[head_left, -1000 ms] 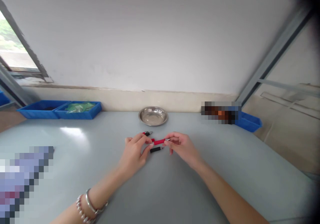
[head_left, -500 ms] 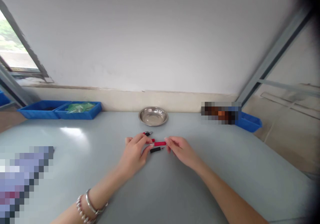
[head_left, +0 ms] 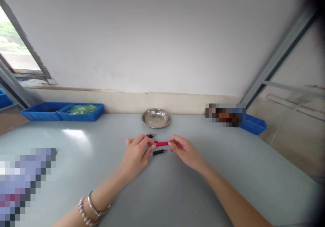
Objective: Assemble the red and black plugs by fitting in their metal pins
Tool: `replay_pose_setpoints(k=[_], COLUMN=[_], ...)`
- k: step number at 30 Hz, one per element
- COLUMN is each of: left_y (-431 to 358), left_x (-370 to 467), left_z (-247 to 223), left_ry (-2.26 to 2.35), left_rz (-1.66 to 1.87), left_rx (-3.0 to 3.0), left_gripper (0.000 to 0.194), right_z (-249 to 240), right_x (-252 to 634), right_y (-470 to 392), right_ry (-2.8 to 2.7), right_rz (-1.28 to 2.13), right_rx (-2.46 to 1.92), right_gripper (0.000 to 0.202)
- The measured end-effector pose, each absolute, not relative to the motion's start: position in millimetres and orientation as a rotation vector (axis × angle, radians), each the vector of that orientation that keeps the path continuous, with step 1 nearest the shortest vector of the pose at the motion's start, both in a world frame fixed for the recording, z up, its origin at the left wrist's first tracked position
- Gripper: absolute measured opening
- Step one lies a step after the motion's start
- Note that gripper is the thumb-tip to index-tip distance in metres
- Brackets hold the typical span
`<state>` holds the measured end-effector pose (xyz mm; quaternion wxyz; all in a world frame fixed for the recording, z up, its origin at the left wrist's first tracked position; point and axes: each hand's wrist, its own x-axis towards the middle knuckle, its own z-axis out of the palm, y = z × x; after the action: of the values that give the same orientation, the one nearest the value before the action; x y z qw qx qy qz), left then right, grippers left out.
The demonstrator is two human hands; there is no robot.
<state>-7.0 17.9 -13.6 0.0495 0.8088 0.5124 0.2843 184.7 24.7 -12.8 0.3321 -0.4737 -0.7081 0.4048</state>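
Observation:
A red pen barrel [head_left: 161, 144] is stretched between my two hands above the grey table. My left hand [head_left: 137, 153] pinches the thin, pale piece at its left end. At the right end, the fingertips of my right hand [head_left: 183, 150] are closed on the barrel. Just below lies a black pen part [head_left: 158, 152] with a pointed metal tip. Behind my left fingers rest pen parts with black and red pieces [head_left: 151, 135], partly hidden. Another red piece shows behind the held barrel, mostly covered.
A round steel dish [head_left: 156, 118] stands near the wall. Two blue trays [head_left: 80, 116] sit at the back left, one with green plastic inside. Another blue tray [head_left: 254, 123] is at the back right beside a blurred object. A blurred purple item [head_left: 22, 176] lies at the left.
The red barrel and my right hand have risen slightly. Both hands keep their pinch, and the view has shifted a little.

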Motion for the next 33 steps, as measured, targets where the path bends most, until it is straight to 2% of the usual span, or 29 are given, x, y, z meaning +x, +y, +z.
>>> replay_pose_setpoints(k=[6, 12, 18, 25, 33], left_y=[17.6, 17.3, 17.4, 18.0, 16.5], left_x=[-6.7, -6.3, -7.0, -7.0, -6.0], left_z=[-12.8, -12.3, -13.5, -13.3, -11.1], left_ry=[1.57, 1.578, 1.532, 1.548, 1.538], left_rz=[0.843, 0.828, 0.83, 0.867, 0.854], left_rx=[2.475, 2.472, 2.477, 2.476, 2.466], left_gripper=[0.014, 0.015, 0.014, 0.017, 0.017], right_z=[-11.1, -11.0, -10.7, -10.4, -12.9], right_x=[184.0, 183.4, 184.1, 183.7, 184.5], right_y=[23.3, 22.1, 22.9, 22.5, 23.4], right_ry=[-1.885, -1.852, -1.909, -1.871, -1.93], right_rz=[1.021, 1.03, 1.005, 1.048, 1.003], right_rx=[-1.287, -1.262, -1.28, -1.263, -1.245], right_gripper=[0.042, 0.028, 0.042, 0.026, 0.037])
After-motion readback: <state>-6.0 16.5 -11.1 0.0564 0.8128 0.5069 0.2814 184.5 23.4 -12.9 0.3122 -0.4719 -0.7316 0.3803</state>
